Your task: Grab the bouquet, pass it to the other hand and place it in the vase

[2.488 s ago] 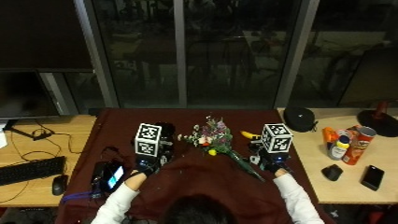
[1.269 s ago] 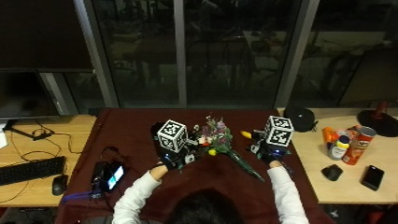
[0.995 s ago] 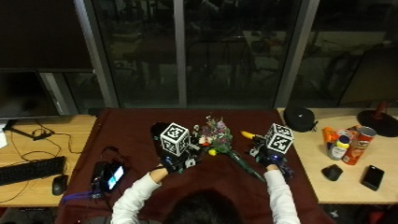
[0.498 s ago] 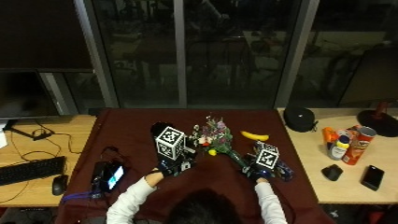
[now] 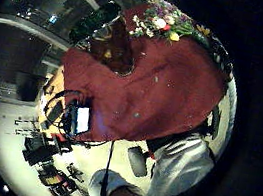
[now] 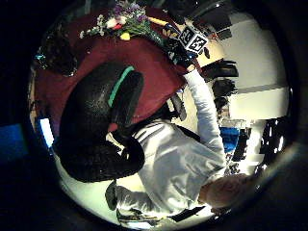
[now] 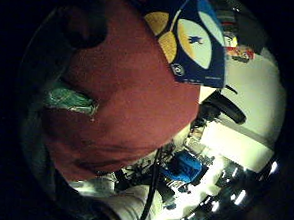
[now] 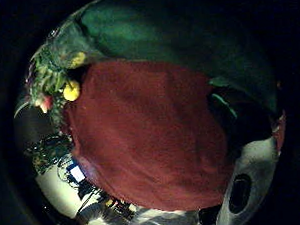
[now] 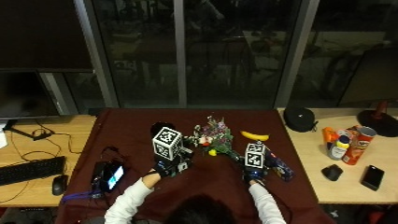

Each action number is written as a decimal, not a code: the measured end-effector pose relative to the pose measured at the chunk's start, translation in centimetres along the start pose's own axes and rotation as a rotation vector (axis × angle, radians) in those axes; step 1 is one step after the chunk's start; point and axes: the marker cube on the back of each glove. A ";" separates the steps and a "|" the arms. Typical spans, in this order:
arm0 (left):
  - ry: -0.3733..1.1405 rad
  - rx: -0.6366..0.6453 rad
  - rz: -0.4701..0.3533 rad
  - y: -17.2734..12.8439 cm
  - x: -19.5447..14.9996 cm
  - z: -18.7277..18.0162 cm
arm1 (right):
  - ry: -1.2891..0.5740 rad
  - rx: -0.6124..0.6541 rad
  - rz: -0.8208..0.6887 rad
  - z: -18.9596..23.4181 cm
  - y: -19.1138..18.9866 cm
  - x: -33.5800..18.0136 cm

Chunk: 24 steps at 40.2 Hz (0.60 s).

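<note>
An office-like room at night is suggested by wooden desks (image 9: 37,140) flanking the maroon-clothed table (image 9: 131,128), where a keyboard (image 9: 28,169), mouse (image 9: 59,183) and monitor (image 9: 24,98) are seen (dark floor-to-ceiling windows (image 9: 187,51) behind).

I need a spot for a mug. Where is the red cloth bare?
The red cloth is bare along the far edge by the window, and at the left between the vase and the phone. It is crowded mid-table: bouquet, banana, both hands and the blue packet.

A maroon-clothed table (image 9: 131,128) bears a bouquet (image 9: 214,138) and banana (image 9: 255,136).
</note>
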 end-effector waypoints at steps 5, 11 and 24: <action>-0.005 -0.006 -0.005 0.4 -0.1 -0.6 | 0.024 -0.022 0.023 -0.8 0.5 0.1; 0.001 -0.008 -0.012 0.5 -0.3 -0.8 | -0.167 -0.020 -0.056 -0.8 -0.6 0.2; 0.108 -0.069 0.040 -0.5 0.6 0.2 | -0.557 0.314 -0.010 0.0 -4.6 1.8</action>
